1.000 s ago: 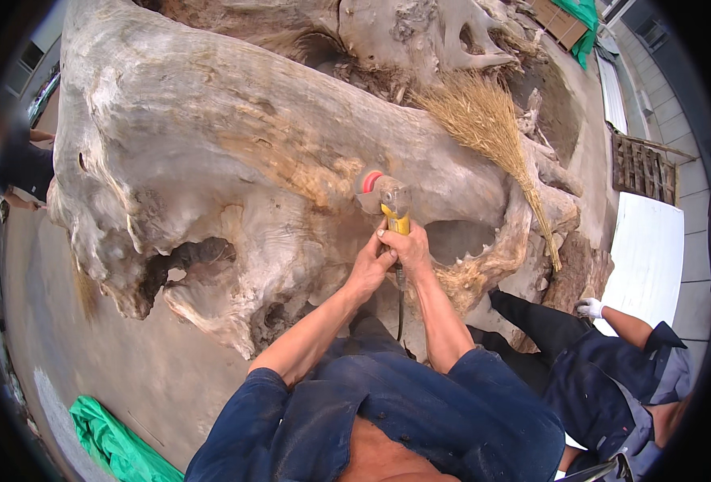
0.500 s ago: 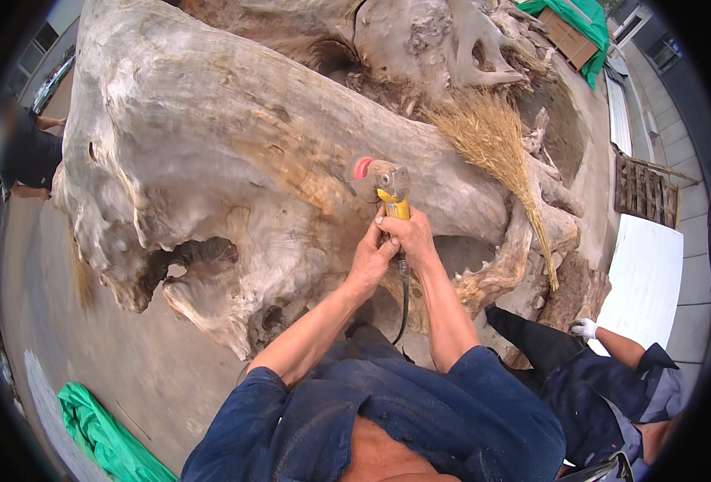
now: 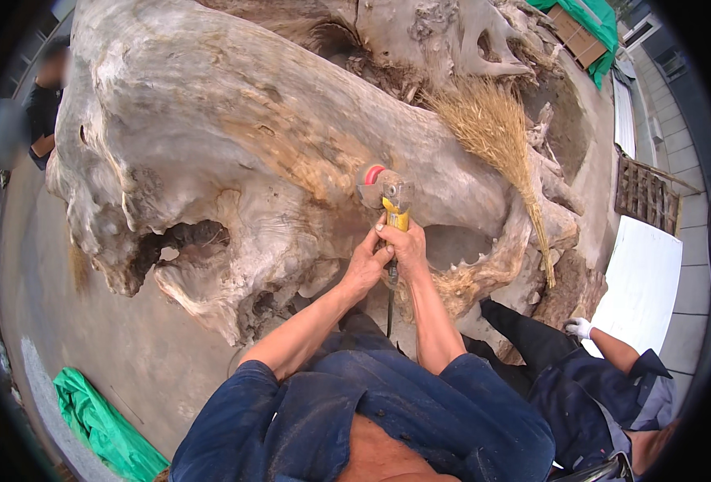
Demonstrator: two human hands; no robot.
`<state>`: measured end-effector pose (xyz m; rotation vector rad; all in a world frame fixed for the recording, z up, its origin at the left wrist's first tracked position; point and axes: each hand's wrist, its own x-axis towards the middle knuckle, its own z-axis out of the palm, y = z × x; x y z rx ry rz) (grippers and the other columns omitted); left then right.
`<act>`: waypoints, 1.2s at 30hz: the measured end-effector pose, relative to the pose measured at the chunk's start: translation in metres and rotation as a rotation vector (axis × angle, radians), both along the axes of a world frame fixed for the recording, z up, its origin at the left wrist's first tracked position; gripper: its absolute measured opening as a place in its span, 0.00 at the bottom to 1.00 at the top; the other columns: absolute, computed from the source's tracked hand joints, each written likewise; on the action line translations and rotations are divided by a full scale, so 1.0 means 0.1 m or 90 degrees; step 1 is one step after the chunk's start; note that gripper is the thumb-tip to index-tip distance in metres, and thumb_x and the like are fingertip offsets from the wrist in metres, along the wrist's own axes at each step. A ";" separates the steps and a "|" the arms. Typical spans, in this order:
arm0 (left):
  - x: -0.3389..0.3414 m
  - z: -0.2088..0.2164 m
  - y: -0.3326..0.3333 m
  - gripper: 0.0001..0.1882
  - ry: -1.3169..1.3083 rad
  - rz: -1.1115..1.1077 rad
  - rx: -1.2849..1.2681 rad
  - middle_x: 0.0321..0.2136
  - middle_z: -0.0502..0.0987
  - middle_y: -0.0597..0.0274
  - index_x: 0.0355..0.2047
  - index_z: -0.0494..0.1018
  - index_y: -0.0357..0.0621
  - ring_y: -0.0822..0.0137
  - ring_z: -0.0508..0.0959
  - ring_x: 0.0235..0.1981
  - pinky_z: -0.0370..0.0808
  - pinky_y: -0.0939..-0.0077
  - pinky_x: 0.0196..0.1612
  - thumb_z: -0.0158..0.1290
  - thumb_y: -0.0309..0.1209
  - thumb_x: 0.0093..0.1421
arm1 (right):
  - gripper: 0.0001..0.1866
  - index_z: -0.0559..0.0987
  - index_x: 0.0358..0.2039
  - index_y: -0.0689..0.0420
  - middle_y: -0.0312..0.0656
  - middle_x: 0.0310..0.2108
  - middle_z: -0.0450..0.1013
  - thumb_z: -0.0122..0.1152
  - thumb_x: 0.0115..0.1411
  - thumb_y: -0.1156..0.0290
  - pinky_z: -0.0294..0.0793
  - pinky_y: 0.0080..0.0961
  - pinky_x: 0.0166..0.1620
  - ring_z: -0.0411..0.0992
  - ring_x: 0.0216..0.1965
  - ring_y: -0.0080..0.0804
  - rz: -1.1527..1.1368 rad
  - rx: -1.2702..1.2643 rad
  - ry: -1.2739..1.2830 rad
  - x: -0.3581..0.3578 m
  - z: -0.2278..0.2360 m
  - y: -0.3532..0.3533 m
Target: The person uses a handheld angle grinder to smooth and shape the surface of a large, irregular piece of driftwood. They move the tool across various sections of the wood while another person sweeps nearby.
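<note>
Both of my hands are wrapped round a yellow and grey angle grinder with a red disc at its head. My left hand grips it from the left side, and my right hand closes round the body from the right. The disc end lies against or very close to a huge weathered tree trunk; contact itself is hard to make out. Left of the disc runs a fresher, tan-brown patch of wood. A black cord hangs down from the grinder's lower end.
A straw broom rests on the trunk at right. Beside me on the right is a person in dark clothes, wearing a white glove. Another person stands far left. A white board, a wooden pallet and a green tarp lie around.
The grinder has shifted slightly down and to the right, with both hands still on it. The person at far left appears higher in view.
</note>
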<state>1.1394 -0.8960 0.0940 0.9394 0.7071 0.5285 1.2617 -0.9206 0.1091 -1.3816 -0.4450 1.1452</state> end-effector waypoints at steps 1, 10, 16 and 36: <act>0.00 -0.05 0.03 0.38 0.006 -0.003 0.009 0.66 0.68 0.61 0.79 0.49 0.51 0.68 0.68 0.65 0.67 0.68 0.67 0.47 0.21 0.72 | 0.14 0.80 0.39 0.60 0.34 0.31 0.74 0.69 0.55 0.68 0.71 0.23 0.33 0.71 0.29 0.22 0.002 0.002 0.001 -0.01 0.02 0.00; 0.01 -0.29 -0.33 0.39 0.052 -0.080 -0.029 0.71 0.63 0.59 0.79 0.48 0.51 0.64 0.64 0.70 0.60 0.67 0.72 0.48 0.21 0.71 | 0.14 0.81 0.40 0.61 0.35 0.31 0.75 0.69 0.55 0.68 0.72 0.23 0.33 0.72 0.29 0.22 -0.036 -0.075 0.015 0.02 -0.36 -0.44; -0.06 -0.28 -0.27 0.39 -0.013 0.019 -0.053 0.71 0.64 0.58 0.79 0.49 0.49 0.64 0.64 0.71 0.62 0.69 0.71 0.49 0.22 0.71 | 0.20 0.81 0.42 0.62 0.37 0.32 0.77 0.71 0.53 0.64 0.74 0.27 0.37 0.73 0.32 0.25 0.017 -0.036 -0.103 -0.03 -0.16 -0.24; -0.55 -0.55 -0.08 0.36 -0.008 -0.122 -0.090 0.69 0.66 0.58 0.78 0.50 0.42 0.63 0.64 0.69 0.58 0.63 0.73 0.49 0.36 0.75 | 0.17 0.81 0.43 0.61 0.35 0.34 0.77 0.71 0.54 0.67 0.73 0.24 0.39 0.72 0.33 0.22 -0.127 -0.016 -0.001 -0.53 -0.50 -0.37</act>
